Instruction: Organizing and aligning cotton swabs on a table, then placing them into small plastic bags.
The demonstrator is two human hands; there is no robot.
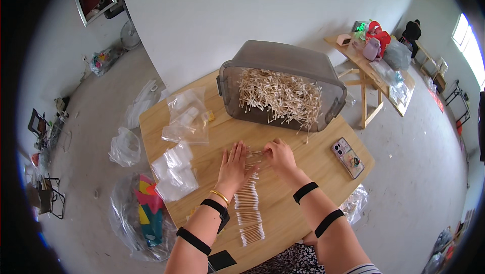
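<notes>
A column of cotton swabs (247,201) lies on the wooden table (288,208), the swabs side by side and crosswise. My left hand (234,167) rests flat at the far end of this column, fingers stretched out and thumb apart. Just right of it, my right hand (281,157) has thumb and fingers pinched on cotton swabs that point toward the left fingers; how many is hidden. Beyond both hands, a grey plastic tub (288,57) lies on its side, its mouth toward me. Inside is a heap of loose cotton swabs (280,94), a few spilling over the rim.
Clear plastic bags (174,173) lie on the table's left side. A phone (347,158) lies at the right. On the floor to the left is a large bag with coloured contents (149,208). A side table (371,74) with bags stands at the far right, near the white wall (252,11).
</notes>
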